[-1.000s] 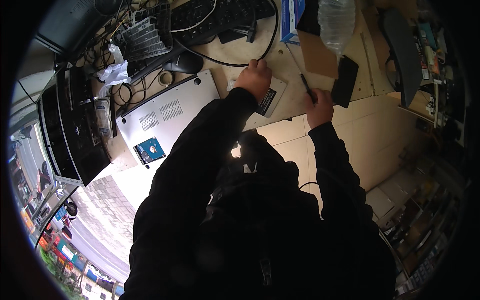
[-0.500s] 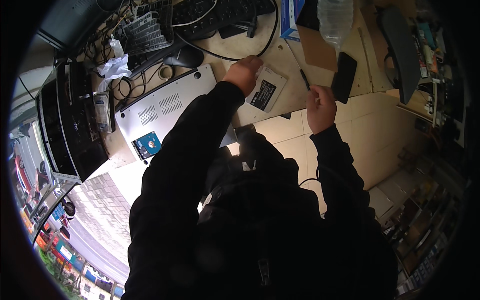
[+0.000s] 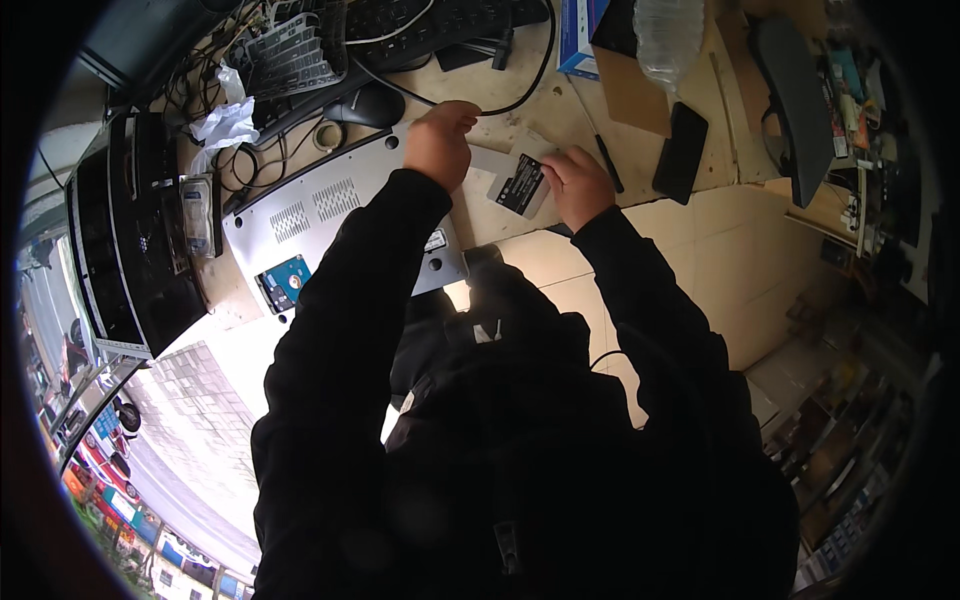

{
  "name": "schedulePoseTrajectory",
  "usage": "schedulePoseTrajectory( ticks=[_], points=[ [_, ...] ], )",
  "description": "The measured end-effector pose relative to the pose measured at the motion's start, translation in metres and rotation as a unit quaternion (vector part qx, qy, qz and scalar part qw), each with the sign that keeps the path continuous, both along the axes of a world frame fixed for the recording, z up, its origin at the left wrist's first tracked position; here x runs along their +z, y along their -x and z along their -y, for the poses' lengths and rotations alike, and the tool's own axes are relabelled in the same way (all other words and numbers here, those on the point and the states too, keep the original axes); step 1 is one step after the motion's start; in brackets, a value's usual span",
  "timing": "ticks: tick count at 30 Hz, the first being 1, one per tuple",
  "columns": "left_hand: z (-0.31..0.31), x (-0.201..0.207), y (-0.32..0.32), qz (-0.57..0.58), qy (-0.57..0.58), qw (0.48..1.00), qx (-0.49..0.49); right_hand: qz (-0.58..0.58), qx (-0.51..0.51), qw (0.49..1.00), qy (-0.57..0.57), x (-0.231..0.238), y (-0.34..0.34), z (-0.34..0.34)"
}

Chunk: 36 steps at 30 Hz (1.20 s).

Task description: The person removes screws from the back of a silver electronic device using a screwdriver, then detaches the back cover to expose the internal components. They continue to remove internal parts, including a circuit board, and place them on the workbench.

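A silver laptop (image 3: 340, 225) lies underside up on the table. At its near left corner sits a hard drive (image 3: 284, 284) with a blue-green face. My left hand (image 3: 438, 147) is over the laptop's right end, its fingers closed together near a black cable; whatever they may hold is hidden. To the right, my right hand (image 3: 580, 187) pinches the right edge of a flat, silver-grey rectangular piece (image 3: 519, 186) with a black label. Beyond that hand, a thin screwdriver (image 3: 605, 160) with a dark handle lies on the table.
A black phone (image 3: 681, 152) rests near the table's right edge. Past the laptop are a mouse (image 3: 365, 107), a tape roll (image 3: 328, 136), crumpled paper (image 3: 225, 122), cables and keyboards. A cardboard box (image 3: 628, 95) and clear plastic packaging (image 3: 668, 45) stand at the back right.
My right hand has left the screwdriver's handle and moved left onto the labelled piece. My left hand has moved left, away from that piece and over the laptop.
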<state>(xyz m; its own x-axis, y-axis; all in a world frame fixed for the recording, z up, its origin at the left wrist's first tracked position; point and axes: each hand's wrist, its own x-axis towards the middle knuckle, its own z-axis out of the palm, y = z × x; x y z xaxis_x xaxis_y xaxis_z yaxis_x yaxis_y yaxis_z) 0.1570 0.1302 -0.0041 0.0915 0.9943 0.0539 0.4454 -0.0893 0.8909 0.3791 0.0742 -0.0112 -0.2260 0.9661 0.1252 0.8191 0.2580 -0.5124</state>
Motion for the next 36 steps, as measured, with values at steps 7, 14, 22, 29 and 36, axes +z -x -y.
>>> schedulePoseTrajectory(
  ticks=[7, 14, 22, 29, 36],
  points=[
    [0.050, 0.042, 0.045, 0.026, -0.009, 0.994, 0.103, 0.050, 0.011, 0.999, -0.009, -0.006, 0.003, -0.008],
    [0.143, 0.075, 0.104, 0.032, -0.017, 0.980, 0.195, -0.080, -0.022, 0.996, 0.036, 0.008, -0.020, 0.000],
    [0.218, 0.067, 0.139, 0.039, 0.028, 0.958, 0.283, 0.037, 0.025, 0.999, 0.026, 0.001, 0.004, -0.013],
    [0.242, 0.064, 0.152, 0.035, 0.045, 0.945, 0.323, 0.099, 0.056, 0.993, 0.033, -0.003, 0.004, -0.021],
    [0.274, 0.050, 0.172, 0.112, 0.131, 0.897, 0.407, 0.094, 0.069, 0.993, -0.015, 0.014, 0.043, -0.047]
  ],
)
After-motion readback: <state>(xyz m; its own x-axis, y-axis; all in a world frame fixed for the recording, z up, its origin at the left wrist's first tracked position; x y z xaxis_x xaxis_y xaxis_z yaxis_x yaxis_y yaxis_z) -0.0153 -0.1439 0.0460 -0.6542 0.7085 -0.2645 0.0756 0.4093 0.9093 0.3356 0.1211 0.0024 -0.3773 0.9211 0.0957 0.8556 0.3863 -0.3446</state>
